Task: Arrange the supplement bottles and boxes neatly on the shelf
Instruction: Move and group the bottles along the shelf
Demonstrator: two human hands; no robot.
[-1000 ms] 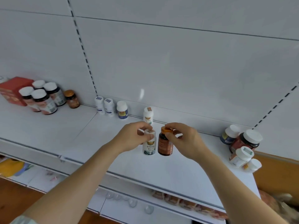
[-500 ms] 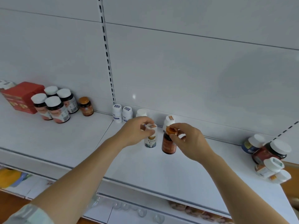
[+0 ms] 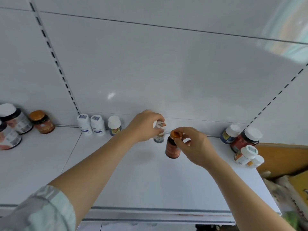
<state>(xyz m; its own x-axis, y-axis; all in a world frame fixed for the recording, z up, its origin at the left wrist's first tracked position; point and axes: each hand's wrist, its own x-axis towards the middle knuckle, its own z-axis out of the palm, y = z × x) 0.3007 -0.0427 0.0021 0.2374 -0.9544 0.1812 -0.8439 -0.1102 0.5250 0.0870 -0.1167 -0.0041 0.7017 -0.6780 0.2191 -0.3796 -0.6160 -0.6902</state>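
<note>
My left hand grips a small white bottle by its cap, close to the back wall of the white shelf. My right hand pinches the orange cap of a brown bottle, held just right of the white one and slightly in front. Three small white bottles stand in a row along the back wall to the left. Whether the two held bottles touch the shelf is unclear.
At the far left stand dark bottles with white caps and a brown orange-capped bottle. A loose cluster of bottles sits at the shelf's right end, some lying down. The shelf's front edge runs below my arms.
Both hands have carried their bottles farther back toward the wall. The view has shifted right and closer, so the red box at the left has dropped out of sight.
</note>
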